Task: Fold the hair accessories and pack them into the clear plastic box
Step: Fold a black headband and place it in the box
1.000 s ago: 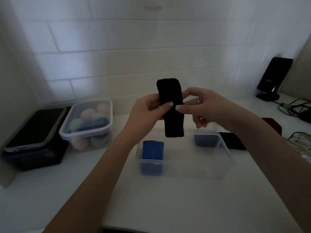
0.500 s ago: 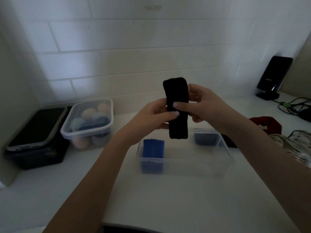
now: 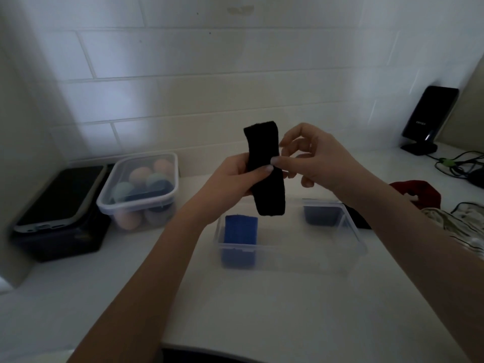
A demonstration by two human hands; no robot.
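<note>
While the left hand (image 3: 233, 176) pinches the folded black fabric headband (image 3: 264, 167) at mid-length, thumb across its front, the right hand (image 3: 311, 155) has its thumb tip at the band's right edge, its other fingers loosely curled; whether it grips cannot be told. The band is upright in the air above the clear plastic box (image 3: 351, 231), which holds a folded bright blue band (image 3: 240, 230) at its left end and a darker blue one (image 3: 322, 214) at its right. Risk: a single-hand pinch may let the fold spring open. A slip could drop the band outside the box.
</note>
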